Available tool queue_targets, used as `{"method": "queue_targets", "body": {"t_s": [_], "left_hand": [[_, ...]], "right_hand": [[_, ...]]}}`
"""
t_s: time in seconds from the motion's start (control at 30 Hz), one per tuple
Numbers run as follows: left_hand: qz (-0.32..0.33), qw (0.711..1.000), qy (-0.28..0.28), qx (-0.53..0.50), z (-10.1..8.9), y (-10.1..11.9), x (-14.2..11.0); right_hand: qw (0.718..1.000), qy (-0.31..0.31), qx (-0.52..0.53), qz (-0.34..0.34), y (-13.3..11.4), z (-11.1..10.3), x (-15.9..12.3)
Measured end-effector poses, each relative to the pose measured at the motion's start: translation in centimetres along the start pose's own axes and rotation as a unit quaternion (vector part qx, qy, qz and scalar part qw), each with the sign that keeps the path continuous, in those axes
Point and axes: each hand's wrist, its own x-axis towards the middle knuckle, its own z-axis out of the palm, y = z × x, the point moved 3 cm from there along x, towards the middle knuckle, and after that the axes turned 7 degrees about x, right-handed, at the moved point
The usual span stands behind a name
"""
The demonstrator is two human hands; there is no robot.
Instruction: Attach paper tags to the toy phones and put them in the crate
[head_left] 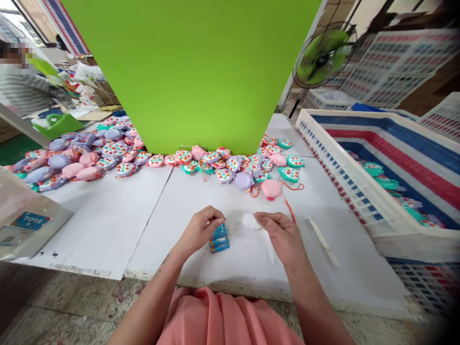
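My left hand pinches a small object, too small to identify, just above a stack of blue packets on the white table. They look like battery packs. My right hand has its fingertips together at a white fibrous tuft, and its long strands hang toward me across the tabletop. Dark specks are scattered around the tuft. Beyond my hands lies a heap of pink, lilac and teal toys with coloured buttons, and a pink toy with an orange cord is nearest my right hand.
A white plastic crate holding teal toys stands right of the table. Behind the heap rises a green board, with a fan at its right. A person in a striped top is at far left. A transparent bag lies at the left.
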Motion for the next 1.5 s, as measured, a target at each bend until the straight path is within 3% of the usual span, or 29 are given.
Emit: {"method": "queue_targets", "body": {"t_s": [0.1,0.27,0.43,0.57,0.7,0.8,0.9,1.03,1.2,1.37,1.5], "left_hand": [[-0.012,0.998,-0.042,0.043,1.3,-1.7,0.9],[-0.163,0.954,-0.008,0.253,1.8,-7.0,2.0],[-0.185,0.953,-0.01,0.241,1.9,-8.5,2.1],[-0.183,0.964,0.002,0.191,2.1,-8.0,1.9],[-0.193,0.98,0.002,-0.049,2.5,-6.5,1.3],[-0.198,0.962,-0.028,-0.184,2.8,-4.4,0.8],[-0.2,0.954,-0.051,-0.22,3.0,-2.4,0.5],[-0.178,0.963,-0.049,-0.195,3.3,-1.2,0.2],[-0.123,0.984,-0.032,-0.122,3.7,-0.8,0.0],[-0.065,0.998,0.0,0.013,3.4,0.8,0.1],[-0.033,0.993,0.014,0.116,3.6,2.1,-0.1]], "right_hand": [[0.994,-0.002,0.11,-0.024,-0.9,0.3,-0.1],[0.995,-0.003,0.1,-0.028,-1.4,0.1,-0.5],[0.994,-0.01,0.105,-0.003,-0.5,0.3,-0.8],[0.999,-0.025,0.006,0.02,0.1,0.8,-1.0],[0.988,-0.058,-0.14,0.006,0.1,2.0,-1.4],[0.968,-0.073,-0.235,-0.049,-0.1,3.3,-1.5],[0.935,-0.088,-0.319,-0.125,-0.3,4.6,-1.7],[0.886,-0.083,-0.413,-0.195,-0.4,5.9,-1.8],[0.838,-0.067,-0.488,-0.234,-0.5,6.7,-1.9],[0.8,-0.048,-0.546,-0.244,-0.4,6.9,-2.1],[0.756,-0.036,-0.594,-0.271,-0.1,7.2,-2.4]]}}
